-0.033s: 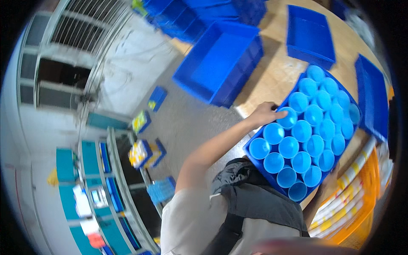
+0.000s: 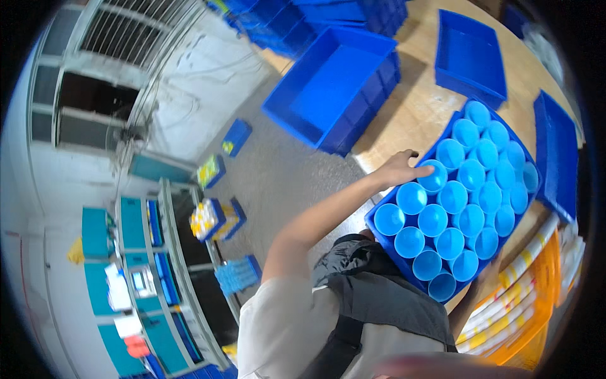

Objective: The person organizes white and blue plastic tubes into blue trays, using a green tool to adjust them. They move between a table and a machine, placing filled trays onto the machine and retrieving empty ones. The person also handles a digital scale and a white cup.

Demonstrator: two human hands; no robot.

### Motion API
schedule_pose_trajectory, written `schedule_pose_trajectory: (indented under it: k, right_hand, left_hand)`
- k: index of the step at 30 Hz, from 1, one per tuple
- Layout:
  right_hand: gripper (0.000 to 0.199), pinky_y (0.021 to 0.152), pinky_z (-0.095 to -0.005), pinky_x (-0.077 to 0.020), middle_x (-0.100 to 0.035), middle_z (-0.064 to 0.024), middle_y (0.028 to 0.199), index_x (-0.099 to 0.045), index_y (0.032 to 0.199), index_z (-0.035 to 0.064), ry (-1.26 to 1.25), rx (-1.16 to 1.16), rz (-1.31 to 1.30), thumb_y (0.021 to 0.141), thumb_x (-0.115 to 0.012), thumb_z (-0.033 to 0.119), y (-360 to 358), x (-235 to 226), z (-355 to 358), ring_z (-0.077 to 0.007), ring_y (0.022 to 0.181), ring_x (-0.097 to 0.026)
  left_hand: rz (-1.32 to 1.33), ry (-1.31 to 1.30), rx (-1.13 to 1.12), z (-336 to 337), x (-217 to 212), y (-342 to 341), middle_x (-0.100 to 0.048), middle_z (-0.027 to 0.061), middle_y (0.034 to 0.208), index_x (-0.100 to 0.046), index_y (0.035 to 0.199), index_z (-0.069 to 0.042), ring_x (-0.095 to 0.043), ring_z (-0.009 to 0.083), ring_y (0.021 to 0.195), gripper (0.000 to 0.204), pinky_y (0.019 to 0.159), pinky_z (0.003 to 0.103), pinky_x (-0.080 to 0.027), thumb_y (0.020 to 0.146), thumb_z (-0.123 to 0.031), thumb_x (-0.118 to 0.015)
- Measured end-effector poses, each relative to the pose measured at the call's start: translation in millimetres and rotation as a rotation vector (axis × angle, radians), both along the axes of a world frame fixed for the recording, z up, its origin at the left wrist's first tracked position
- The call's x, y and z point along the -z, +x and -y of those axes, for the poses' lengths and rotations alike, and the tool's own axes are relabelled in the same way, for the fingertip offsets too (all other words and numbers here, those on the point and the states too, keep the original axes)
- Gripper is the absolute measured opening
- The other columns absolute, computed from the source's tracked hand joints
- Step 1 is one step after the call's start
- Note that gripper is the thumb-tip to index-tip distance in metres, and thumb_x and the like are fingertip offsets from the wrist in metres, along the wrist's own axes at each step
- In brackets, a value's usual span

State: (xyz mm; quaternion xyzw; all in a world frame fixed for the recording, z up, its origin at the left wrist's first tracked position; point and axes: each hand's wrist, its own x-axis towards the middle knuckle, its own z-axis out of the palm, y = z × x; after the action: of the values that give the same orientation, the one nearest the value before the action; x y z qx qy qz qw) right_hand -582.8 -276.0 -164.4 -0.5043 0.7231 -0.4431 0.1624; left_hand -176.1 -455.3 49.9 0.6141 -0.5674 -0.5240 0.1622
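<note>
A blue plastic bin (image 2: 394,243) full of upright light-blue cups (image 2: 452,197) is tilted in front of my waist. The cups stand in close rows with their open mouths up. My left hand (image 2: 407,169) grips the bin's left rim, its thumb over the edge beside a cup and its fingers on the outer side. On the opposite side, my right hand (image 2: 489,273) is against the bin's lower right wall. Most of that hand is hidden by the bin, but it appears to hold the bin from there.
Ahead is a wooden tabletop (image 2: 413,95) with blue bins (image 2: 470,57) on it. A deeper blue bin stack (image 2: 328,82) stands left of them. An orange crate (image 2: 549,284) with white-and-yellow rolls is close on my right. Teal shelving (image 2: 142,221) and small filled bins (image 2: 218,218) are at left.
The view has shifted slightly, so the surroundings sit a little differently in the picture. Both hands stay on the bin, and the cups keep their places in it.
</note>
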Motion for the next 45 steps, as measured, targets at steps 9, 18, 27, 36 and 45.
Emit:
schedule_pose_trajectory:
  k: [9,18,27,36,45]
  right_hand:
    - [0.061,0.111,-0.0427,-0.0378,-0.052,-0.0185,0.142,-0.049,0.143,0.0021,0.106,0.029,0.015,0.099,-0.052,0.045,-19.6,-11.7,6.4,-0.0318,0.132,-0.049]
    - [0.061,0.109,-0.0420,-0.0402,-0.053,-0.0177,0.141,-0.049,0.143,0.0023,0.003,0.033,-0.013,0.099,-0.051,0.045,45.3,-106.8,41.7,-0.0308,0.129,-0.051]
    - [0.061,0.108,-0.0413,-0.0425,-0.055,-0.0169,0.140,-0.049,0.143,0.0025,-0.044,-0.256,0.305,0.100,-0.051,0.046,323.1,-157.8,-15.0,-0.0298,0.127,-0.053]
    - [0.061,0.106,-0.0407,-0.0449,-0.056,-0.0160,0.138,-0.049,0.143,0.0028,0.358,-0.753,0.720,0.100,-0.050,0.047,647.4,-143.6,-49.0,-0.0287,0.125,-0.055]
    - [0.077,0.101,-0.0491,-0.0494,-0.054,-0.0187,0.138,-0.041,0.148,0.0078,1.403,-1.320,0.713,0.094,-0.050,0.062,1035.8,-82.0,-164.2,-0.0345,0.123,-0.056]
  left_hand:
    - [-0.778,0.354,-0.068,-21.7,18.3,5.2,-0.058,0.0226,0.136,-0.054,0.134,0.008,-0.059,0.0298,0.122,0.073,0.103,0.040,-0.048,0.082,-0.039,-0.075]
    - [-0.405,-0.100,-0.091,-123.9,-32.2,98.7,-0.054,0.0288,0.136,-0.048,0.138,0.011,-0.051,0.0393,0.127,0.095,0.105,0.041,-0.044,0.070,-0.045,-0.081]
    - [-0.503,-0.560,-0.301,-319.2,-98.3,338.7,-0.035,0.0289,0.148,-0.032,0.147,0.010,-0.033,0.0430,0.137,0.111,0.115,0.048,-0.028,0.068,-0.051,-0.081]
    - [-0.875,-0.345,-1.027,-491.0,11.6,536.3,-0.033,0.0343,0.152,-0.027,0.150,0.011,-0.043,0.0439,0.136,0.110,0.113,0.048,-0.036,0.072,-0.046,-0.080]
    - [-1.289,-0.079,-1.890,-639.8,115.4,671.4,-0.060,0.0229,0.133,-0.049,0.140,0.005,-0.061,0.0338,0.117,0.065,0.103,0.044,-0.048,0.090,-0.033,-0.067]
